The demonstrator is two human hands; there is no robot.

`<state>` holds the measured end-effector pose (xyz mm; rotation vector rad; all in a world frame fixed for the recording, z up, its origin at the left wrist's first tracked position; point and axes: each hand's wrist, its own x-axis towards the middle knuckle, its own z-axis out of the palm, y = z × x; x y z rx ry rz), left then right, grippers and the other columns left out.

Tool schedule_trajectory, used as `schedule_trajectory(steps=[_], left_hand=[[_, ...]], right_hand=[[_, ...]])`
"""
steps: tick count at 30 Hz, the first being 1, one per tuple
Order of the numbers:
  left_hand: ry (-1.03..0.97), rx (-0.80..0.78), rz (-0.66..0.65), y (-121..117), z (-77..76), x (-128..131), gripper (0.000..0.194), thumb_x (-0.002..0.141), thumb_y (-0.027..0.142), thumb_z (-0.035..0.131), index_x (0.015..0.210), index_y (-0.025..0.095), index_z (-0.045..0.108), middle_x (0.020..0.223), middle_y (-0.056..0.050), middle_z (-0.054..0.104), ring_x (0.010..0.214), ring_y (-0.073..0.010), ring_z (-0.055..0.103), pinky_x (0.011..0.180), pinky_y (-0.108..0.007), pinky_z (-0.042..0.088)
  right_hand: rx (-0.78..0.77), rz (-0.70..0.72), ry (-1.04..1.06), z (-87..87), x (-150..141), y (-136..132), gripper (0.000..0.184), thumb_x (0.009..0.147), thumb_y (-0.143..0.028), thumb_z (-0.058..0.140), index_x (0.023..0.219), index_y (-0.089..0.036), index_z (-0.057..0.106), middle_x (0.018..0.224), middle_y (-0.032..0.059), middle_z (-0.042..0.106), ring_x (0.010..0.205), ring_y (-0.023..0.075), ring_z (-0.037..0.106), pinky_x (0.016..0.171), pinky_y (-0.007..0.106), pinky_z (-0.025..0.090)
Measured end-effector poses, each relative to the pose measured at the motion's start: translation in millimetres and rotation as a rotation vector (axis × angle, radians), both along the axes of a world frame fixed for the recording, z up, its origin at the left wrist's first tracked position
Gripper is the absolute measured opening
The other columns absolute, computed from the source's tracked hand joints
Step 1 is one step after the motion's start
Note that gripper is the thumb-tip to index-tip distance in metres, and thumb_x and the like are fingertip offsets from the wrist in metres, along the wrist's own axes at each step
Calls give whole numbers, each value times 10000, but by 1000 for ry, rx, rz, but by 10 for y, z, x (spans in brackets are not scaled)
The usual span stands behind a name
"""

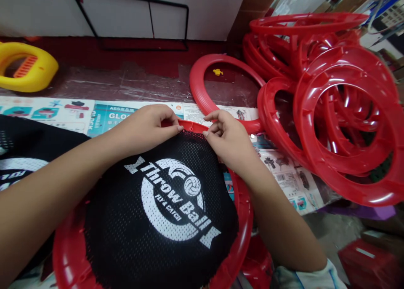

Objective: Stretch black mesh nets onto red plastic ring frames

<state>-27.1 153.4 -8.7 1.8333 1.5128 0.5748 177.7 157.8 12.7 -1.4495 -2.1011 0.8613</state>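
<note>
A round black mesh cloth (126, 213) with a white "Throw Ball" print lies over a red plastic ring (243, 213) in front of me. Both of my hands are at the cloth's far edge, over the ring's far rim. My left hand (151, 122) pinches that edge between thumb and fingers. A short way to the right, my right hand (225, 139) has its thumb and fingertips closed on the edge too, the other fingers curled. Between the hands a strip of the ring's red rim shows. My left forearm crosses over the cloth's left part.
Many red rings (344, 112) are piled at the right. A single red ring (202, 86) lies beyond my hands, with a small yellow piece (217, 72) inside it. A yellow handle-like part (38, 68) sits far left. More printed black cloth (38, 139) lies left. A black wire frame (186, 28) stands behind.
</note>
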Motion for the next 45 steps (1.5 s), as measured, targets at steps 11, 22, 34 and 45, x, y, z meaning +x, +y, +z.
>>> schedule_trajectory(steps=[11, 22, 34, 45], left_hand=[[61, 29, 21, 7, 29, 20, 174, 773, 355, 487, 724, 226, 594, 740, -39, 625, 669, -210, 555, 615, -351, 386], [112, 13, 15, -1, 66, 26, 165, 771, 323, 502, 718, 204, 603, 735, -40, 627, 672, -205, 566, 612, -334, 380], [491, 10, -14, 28, 175, -219, 198, 855, 305, 405, 747, 193, 526, 832, -113, 599, 741, -237, 556, 658, -362, 396], [318, 158, -160, -105, 359, -103, 294, 855, 407, 410, 864, 214, 633, 907, -65, 667, 832, -244, 599, 772, -381, 433]], right_hand=[[68, -9, -33, 12, -80, -23, 230, 816, -101, 504, 1037, -160, 531, 739, -28, 566, 693, 126, 544, 681, 256, 407], [62, 11, -108, 2, -67, 4, 257, 793, -86, 503, 1022, -187, 559, 716, -21, 603, 677, 150, 555, 657, 274, 404], [-1, 143, -623, 425, -37, -266, 246, 901, -260, 541, 770, -129, 703, 738, 94, 701, 619, 166, 588, 567, 290, 353], [58, 310, -716, 268, -133, -333, 265, 936, -265, 500, 853, -162, 730, 919, 88, 686, 798, 222, 660, 606, 300, 434]])
